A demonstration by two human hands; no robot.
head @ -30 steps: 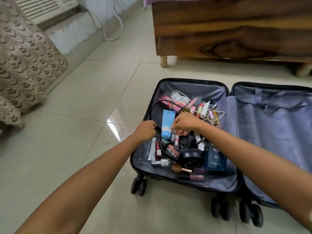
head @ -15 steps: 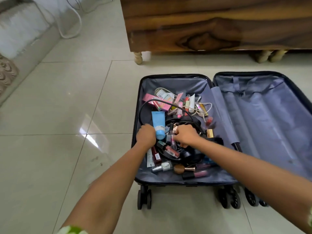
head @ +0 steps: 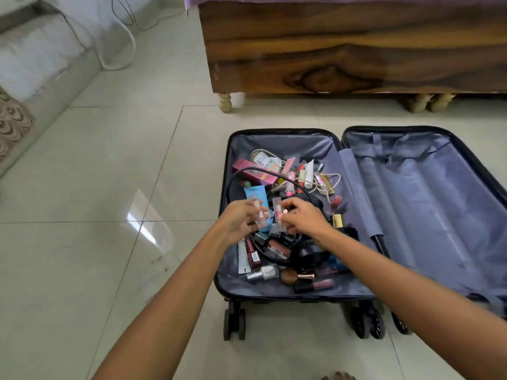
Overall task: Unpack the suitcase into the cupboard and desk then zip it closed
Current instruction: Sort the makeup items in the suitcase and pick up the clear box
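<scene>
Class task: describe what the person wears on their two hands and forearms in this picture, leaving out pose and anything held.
Both forearms are bare up to the frame edge; no sleeve shows. The left hand and right hand wear no gloves, and no watch or bracelet is visible at either wrist. Rings cannot be ruled out, as the fingers are slightly blurred.
</scene>
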